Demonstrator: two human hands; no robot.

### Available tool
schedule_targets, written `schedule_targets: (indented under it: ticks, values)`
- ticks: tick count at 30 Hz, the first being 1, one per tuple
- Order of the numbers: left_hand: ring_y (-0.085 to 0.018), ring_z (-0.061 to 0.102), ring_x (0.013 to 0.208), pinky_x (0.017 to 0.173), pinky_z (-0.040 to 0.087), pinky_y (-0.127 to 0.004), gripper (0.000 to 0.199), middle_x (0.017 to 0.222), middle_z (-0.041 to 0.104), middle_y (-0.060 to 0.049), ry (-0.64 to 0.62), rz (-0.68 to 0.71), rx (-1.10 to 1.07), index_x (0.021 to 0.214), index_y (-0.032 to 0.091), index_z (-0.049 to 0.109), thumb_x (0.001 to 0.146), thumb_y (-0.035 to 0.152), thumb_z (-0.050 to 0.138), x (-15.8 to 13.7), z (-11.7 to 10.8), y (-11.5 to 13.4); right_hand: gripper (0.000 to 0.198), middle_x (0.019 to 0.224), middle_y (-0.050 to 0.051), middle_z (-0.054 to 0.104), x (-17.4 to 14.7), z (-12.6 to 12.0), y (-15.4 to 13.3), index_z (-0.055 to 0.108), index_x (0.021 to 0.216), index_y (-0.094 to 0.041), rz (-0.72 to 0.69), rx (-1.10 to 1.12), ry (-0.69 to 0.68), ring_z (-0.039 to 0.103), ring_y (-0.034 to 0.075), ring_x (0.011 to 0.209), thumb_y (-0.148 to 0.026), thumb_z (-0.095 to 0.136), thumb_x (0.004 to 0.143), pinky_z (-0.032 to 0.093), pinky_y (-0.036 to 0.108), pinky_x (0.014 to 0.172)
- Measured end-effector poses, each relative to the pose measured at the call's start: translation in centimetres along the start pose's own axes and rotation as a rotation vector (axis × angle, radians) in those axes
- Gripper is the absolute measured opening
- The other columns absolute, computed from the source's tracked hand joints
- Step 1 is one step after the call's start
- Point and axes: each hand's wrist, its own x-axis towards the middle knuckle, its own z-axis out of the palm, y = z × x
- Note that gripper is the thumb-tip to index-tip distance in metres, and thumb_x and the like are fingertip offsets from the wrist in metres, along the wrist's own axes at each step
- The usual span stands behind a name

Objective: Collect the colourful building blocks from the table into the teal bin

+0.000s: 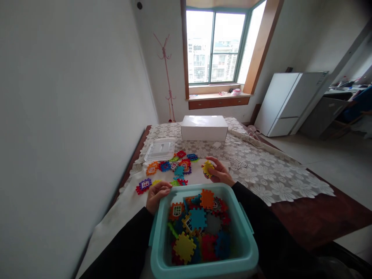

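Observation:
In front of me stands a light teal plastic bin (157, 255) filled with colourful notched building pieces. My left hand (158, 193) is closed over its far left corner, fingers curled at the rim. Just beyond the far rim, my right hand (219, 172) pinches a yellow building piece (208, 169). On top of the heap lie an orange piece (207, 199), a blue piece (197, 219) and a yellow square piece (184, 248). More loose pieces, including a teal one (179, 171) and an orange window piece (152, 168), are spread on the table past my left hand.
A clear plastic lid (160, 149) lies at the table's left. Behind it stands a white box (204, 128). White lattice pieces (238, 162) rest on the floral tablecloth (270, 178). A wall (72, 97) runs along the left; a refrigerator (286, 100) stands at the right.

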Motion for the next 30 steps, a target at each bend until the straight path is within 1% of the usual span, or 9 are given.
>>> schedule_targets:
  ticks: [3, 7, 11, 13, 17, 19, 21, 25, 30]
  values:
    - [-0.011, 0.056, 0.053, 0.055, 0.039, -0.021, 0.035, 0.065, 0.07, -0.002, -0.045, -0.01, 0.052, 0.085, 0.013, 0.081, 0.063, 0.039, 0.092, 0.3, -0.4, -0.3, 0.078, 0.116, 0.014, 0.076, -0.9, -0.6, -0.8, 0.053, 0.155, -0.026, 0.052, 0.247, -0.094, 0.076, 0.025, 0.095, -0.07, 0.072, 0.093, 0.063, 0.04, 0.084]
    - [-0.009, 0.049, 0.05, 0.053, 0.035, -0.02, 0.033, 0.06, 0.065, 0.0, -0.024, 0.041, 0.09, 0.085, 0.013, 0.081, 0.068, 0.04, 0.089, 0.5, -0.5, -0.7, 0.058, 0.105, 0.013, 0.078, -1.9, -1.1, -1.3, 0.075, 0.117, -0.02, 0.106, 0.448, -0.312, 0.076, 0.03, 0.107, -0.067, 0.084, 0.084, 0.06, 0.047, 0.102]
    - [-0.011, 0.052, 0.049, 0.052, 0.037, -0.022, 0.035, 0.062, 0.069, -0.003, -0.012, 0.058, 0.174, 0.087, 0.012, 0.081, 0.071, 0.042, 0.088, 0.9, -1.0, -0.7, 0.087, 0.124, 0.019, 0.077, -2.7, -0.6, -1.1, 0.078, 0.111, -0.02, 0.121, 0.435, -0.322, 0.07, 0.038, 0.13, -0.098, 0.052, 0.084, 0.05, 0.057, 0.118]
    - [-0.017, 0.064, 0.057, 0.057, 0.047, -0.026, 0.037, 0.069, 0.075, -0.007, 0.006, 0.057, 0.208, 0.09, 0.013, 0.081, 0.072, 0.045, 0.087, 1.2, -1.6, -0.5, 0.097, 0.135, 0.02, 0.073, -2.7, -0.3, -0.3, 0.074, 0.127, -0.019, 0.186, 0.395, -0.273, 0.069, 0.035, 0.134, -0.092, 0.017, 0.099, 0.052, 0.056, 0.116]
    - [-0.033, 0.078, 0.101, 0.097, 0.061, -0.043, 0.03, 0.103, 0.083, -0.014, 0.291, 0.3, 0.572, 0.097, 0.017, 0.082, 0.084, 0.043, 0.077, 2.2, -3.4, -0.1, 0.089, 0.136, 0.023, 0.071, -1.6, 0.2, 2.8, 0.065, 0.141, -0.016, 0.196, 0.27, -0.133, 0.076, 0.03, 0.119, -0.075, 0.006, 0.109, 0.06, 0.052, 0.105]
    - [-0.041, 0.063, 0.141, 0.127, 0.044, -0.055, 0.039, 0.141, 0.075, -0.017, 0.457, 0.436, 0.916, 0.117, 0.017, 0.081, 0.088, 0.041, 0.072, 2.7, -4.1, -0.1, 0.077, 0.123, 0.021, 0.075, -0.8, 0.1, 4.6, 0.067, 0.134, -0.015, 0.151, 0.092, -0.015, 0.078, 0.028, 0.105, -0.079, 0.036, 0.106, 0.065, 0.047, 0.093]
    - [-0.046, 0.03, 0.167, 0.137, 0.02, -0.066, 0.064, 0.173, 0.047, -0.018, 0.537, 0.362, 1.168, 0.148, 0.018, 0.068, 0.09, 0.045, 0.073, 3.2, -4.5, -0.4, 0.07, 0.114, 0.018, 0.076, 0.0, -0.1, 6.0, 0.069, 0.128, -0.016, 0.102, -0.149, 0.107, 0.077, 0.026, 0.099, -0.078, 0.052, 0.101, 0.066, 0.042, 0.086]
    - [-0.051, 0.017, 0.17, 0.135, 0.016, -0.073, 0.098, 0.185, 0.018, -0.023, 0.487, 0.039, 1.38, 0.172, 0.016, 0.038, 0.092, 0.059, 0.073, 3.5, -4.5, -1.2, 0.063, 0.136, 0.019, 0.07, 3.0, -0.5, 7.3, 0.066, 0.138, -0.016, 0.057, -0.437, 0.159, 0.071, 0.028, 0.117, -0.067, 0.061, 0.1, 0.061, 0.049, 0.104]
    - [-0.044, 0.028, 0.169, 0.138, 0.021, -0.06, 0.092, 0.183, 0.022, -0.024, 0.347, 0.126, 1.409, 0.169, 0.013, 0.043, 0.093, 0.055, 0.073, 3.6, -4.6, -2.1, 0.098, 0.168, 0.022, 0.046, 9.9, -0.9, 7.5, 0.054, 0.162, -0.02, 0.069, -0.739, -0.034, 0.047, 0.04, 0.156, -0.064, 0.089, 0.082, 0.039, 0.059, 0.129]
